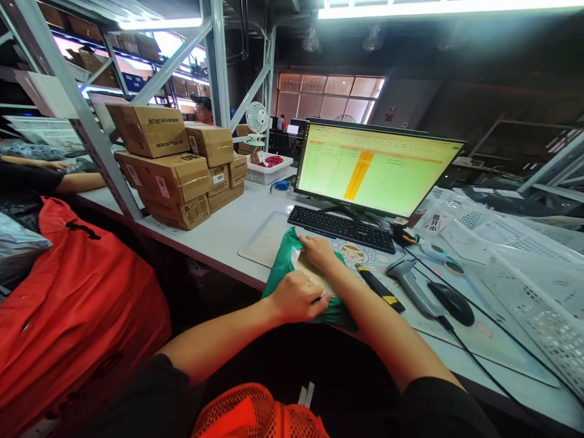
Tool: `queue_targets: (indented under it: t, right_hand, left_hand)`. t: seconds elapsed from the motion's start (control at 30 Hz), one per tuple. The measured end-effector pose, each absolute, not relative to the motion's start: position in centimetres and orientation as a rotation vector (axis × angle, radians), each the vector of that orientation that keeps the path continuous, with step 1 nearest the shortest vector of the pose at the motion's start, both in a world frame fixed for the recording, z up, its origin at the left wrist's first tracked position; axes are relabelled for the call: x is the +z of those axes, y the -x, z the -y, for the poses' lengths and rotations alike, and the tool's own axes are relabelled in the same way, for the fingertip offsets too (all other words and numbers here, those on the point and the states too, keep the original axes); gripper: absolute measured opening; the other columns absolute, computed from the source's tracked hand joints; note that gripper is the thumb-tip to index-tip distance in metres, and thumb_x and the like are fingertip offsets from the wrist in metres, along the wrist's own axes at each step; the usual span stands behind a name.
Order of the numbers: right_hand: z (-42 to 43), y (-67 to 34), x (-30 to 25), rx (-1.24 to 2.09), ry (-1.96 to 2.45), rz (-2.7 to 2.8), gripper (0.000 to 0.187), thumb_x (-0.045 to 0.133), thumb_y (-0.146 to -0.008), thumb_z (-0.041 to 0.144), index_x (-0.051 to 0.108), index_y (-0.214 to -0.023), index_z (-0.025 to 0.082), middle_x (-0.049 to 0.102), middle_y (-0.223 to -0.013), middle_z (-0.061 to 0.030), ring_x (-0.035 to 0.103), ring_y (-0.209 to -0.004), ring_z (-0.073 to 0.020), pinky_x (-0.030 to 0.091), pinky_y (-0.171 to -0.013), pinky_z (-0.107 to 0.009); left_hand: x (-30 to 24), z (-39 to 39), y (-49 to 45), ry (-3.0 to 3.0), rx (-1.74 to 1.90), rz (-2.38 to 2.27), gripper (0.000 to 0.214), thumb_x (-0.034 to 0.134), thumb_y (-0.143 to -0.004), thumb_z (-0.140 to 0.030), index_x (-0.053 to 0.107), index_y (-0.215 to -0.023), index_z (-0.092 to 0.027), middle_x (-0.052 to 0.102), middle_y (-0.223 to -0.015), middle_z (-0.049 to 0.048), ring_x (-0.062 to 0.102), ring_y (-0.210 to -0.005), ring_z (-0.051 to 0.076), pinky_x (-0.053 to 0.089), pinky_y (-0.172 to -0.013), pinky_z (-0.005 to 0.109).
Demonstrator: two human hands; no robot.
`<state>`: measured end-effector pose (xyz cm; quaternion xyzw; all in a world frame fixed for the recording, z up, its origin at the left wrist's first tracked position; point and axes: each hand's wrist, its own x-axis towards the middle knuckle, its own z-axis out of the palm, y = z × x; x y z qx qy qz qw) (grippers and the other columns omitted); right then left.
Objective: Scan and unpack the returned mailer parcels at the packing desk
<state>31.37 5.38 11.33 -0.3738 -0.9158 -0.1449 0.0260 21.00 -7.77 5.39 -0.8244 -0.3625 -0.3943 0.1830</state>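
Observation:
A green plastic bag [279,267] lies at the table's front edge, with a tan, flat surface and a white patch showing between my hands. At the bag's upper edge, my right hand [320,252] pinches the green plastic between thumb and fingers. My left hand [295,297] is curled closed over the near part of the bag, its thumb pointing right. What its fingers hold, if anything, is hidden. Just right of the bag are a black and yellow box cutter [379,288] and a grey barcode scanner [414,287].
Behind the bag stand a keyboard [340,227] and a monitor [371,167]. Cardboard boxes [164,176] are stacked at left beside a metal rack post. A mouse [451,302], cables and white plastic baskets [538,304] occupy the right. A red sack [82,304] fills the lower left.

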Motion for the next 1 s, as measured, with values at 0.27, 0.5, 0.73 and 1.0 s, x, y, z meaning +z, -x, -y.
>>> queue_targets:
  t: [0.27, 0.5, 0.73, 1.0]
  right_hand:
    - [-9.2, -31.1, 10.5, -0.368, 1.379, 2.772, 0.036, 0.049, -0.099, 0.025, 0.079, -0.116, 0.014, 0.077, -0.115, -0.0207, 0.072, -0.107, -0.0304, 0.046, -0.081, -0.031]
    - [-8.5, -28.9, 10.1, -0.197, 1.353, 2.786, 0.035, 0.051, -0.102, 0.034, 0.078, -0.118, 0.019, 0.078, -0.112, -0.0142, 0.071, -0.107, -0.0287, 0.043, -0.079, -0.029]
    - [-4.8, -27.7, 11.8, -0.076, 1.457, 2.823, 0.049, 0.054, -0.101, 0.055, 0.072, -0.12, 0.014, 0.074, -0.118, -0.0186, 0.069, -0.108, -0.0308, 0.046, -0.08, -0.032]
    - [1.4, -31.7, 10.6, -0.185, 1.629, 2.846, 0.049, 0.06, -0.095, 0.034, 0.058, -0.136, 0.007, 0.062, -0.135, -0.024, 0.058, -0.126, -0.0364, 0.046, -0.1, -0.042]
  left_hand:
    - [7.0, 12.5, -17.1, 2.403, -1.045, 0.994, 0.045, 0.051, -0.106, -0.03, 0.056, -0.063, -0.02, 0.058, -0.055, -0.0009, 0.057, -0.055, 0.014, 0.039, -0.064, 0.033]
    - [5.2, 14.5, -11.8, 2.442, -0.872, 1.258, 0.043, 0.045, -0.108, -0.03, 0.055, -0.067, -0.021, 0.061, -0.062, 0.0011, 0.058, -0.062, 0.017, 0.042, -0.067, 0.033]
    - [8.8, 12.2, -15.7, 2.461, -0.402, 1.665, 0.051, 0.068, -0.096, -0.057, 0.066, -0.116, -0.01, 0.072, -0.113, 0.0151, 0.066, -0.109, 0.033, 0.049, -0.094, 0.042]
    - [6.9, 11.2, -22.9, 2.651, -0.245, 1.716, 0.062, 0.074, -0.089, -0.064, 0.07, -0.111, -0.007, 0.077, -0.105, 0.0191, 0.072, -0.107, 0.032, 0.05, -0.096, 0.04]
